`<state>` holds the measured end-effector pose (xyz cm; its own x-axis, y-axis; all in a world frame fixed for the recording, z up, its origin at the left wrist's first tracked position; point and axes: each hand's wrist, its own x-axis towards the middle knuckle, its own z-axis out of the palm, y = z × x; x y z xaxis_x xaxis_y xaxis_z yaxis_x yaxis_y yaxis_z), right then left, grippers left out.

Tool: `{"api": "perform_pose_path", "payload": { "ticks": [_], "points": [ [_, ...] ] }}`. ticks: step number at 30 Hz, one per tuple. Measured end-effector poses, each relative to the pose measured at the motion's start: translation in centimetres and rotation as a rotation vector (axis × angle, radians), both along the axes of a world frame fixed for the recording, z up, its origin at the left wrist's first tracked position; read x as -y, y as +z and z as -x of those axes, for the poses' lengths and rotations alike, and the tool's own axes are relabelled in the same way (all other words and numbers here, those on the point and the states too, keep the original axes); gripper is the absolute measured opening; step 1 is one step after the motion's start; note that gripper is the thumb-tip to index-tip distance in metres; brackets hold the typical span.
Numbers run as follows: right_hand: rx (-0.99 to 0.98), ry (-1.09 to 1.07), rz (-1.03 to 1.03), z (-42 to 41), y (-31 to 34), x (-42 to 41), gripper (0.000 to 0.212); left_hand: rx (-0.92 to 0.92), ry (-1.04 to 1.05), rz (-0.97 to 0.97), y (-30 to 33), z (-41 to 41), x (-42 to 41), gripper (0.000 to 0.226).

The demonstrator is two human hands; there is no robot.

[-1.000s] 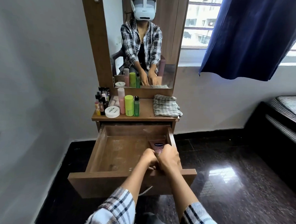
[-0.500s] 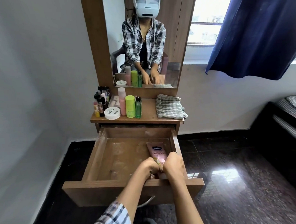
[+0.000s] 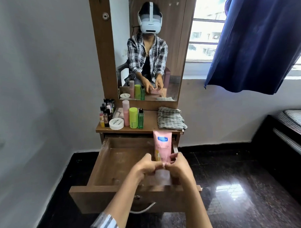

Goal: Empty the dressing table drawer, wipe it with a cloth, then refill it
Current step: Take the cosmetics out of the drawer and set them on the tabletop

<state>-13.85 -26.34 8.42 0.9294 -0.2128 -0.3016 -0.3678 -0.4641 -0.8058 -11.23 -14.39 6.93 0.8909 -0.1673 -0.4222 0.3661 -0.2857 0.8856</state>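
The drawer (image 3: 110,165) is pulled fully out below the tabletop (image 3: 149,125). Its floor is seen bare apart from pale smears. A pink tube (image 3: 162,148) is held upright above the drawer's right side, cap end down, pinched at its lower part by the left hand (image 3: 147,165) and the right hand (image 3: 179,167); both sets of fingers are curled round it. The near right corner of the drawer is hidden by the hands and tube.

On the tabletop behind the drawer: a folded checked cloth (image 3: 170,120) at right; at left, a white jar (image 3: 116,123), a pink bottle (image 3: 125,114), a lime bottle (image 3: 133,117), a green bottle (image 3: 140,118) and a cluster of small bottles (image 3: 106,114). A mirror (image 3: 148,45) stands behind these.
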Motion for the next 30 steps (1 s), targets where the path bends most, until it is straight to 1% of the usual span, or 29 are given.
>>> {"api": "perform_pose_path", "payload": {
  "ticks": [2,5,7,10,13,15,18,21,23,26,30],
  "points": [
    [0.135,-0.045,-0.142,0.0,1.5,0.3,0.036,0.142,0.015,0.045,2.3,0.7,-0.1,0.053],
    [0.316,-0.087,-0.251,-1.2,4.4,0.3,0.029,0.35,0.056,0.066,5.7,0.9,0.4,0.052],
    [0.37,-0.109,-0.325,-2.3,6.0,0.2,0.028,0.486,0.084,0.079,6.7,-0.1,0.7,0.056],
    [0.404,-0.138,-0.379,-4.2,7.4,0.3,0.024,0.596,0.076,0.061,7.3,-1.8,1.0,0.068],
    [0.425,-0.108,-0.408,-6.5,7.8,0.6,0.024,0.666,0.093,0.017,7.1,-3.7,1.6,0.064],
    [0.411,-0.063,-0.424,-8.1,7.4,0.8,0.028,0.719,0.114,-0.055,6.3,-5.2,1.8,0.065],
    [0.35,0.016,-0.403,-10.6,6.1,1.0,0.042,0.742,0.112,-0.21,4.9,-7.6,1.8,0.073],
    [0.266,0.094,-0.339,-12.6,4.7,0.8,0.055,0.723,0.107,-0.323,3.3,-9.2,2.0,0.065],
    [0.238,0.144,-0.3,-13.7,3.8,0.7,0.062,0.739,0.136,-0.362,2.3,-9.9,2.2,0.06],
    [0.212,0.226,-0.257,-14.4,3.0,0.4,0.07,0.753,0.197,-0.393,1.1,-10.8,2.3,0.059],
    [0.214,0.228,-0.249,-15.1,1.7,-0.2,0.071,0.778,0.245,-0.448,0.1,-11.8,2.5,0.058]
  ]
}}
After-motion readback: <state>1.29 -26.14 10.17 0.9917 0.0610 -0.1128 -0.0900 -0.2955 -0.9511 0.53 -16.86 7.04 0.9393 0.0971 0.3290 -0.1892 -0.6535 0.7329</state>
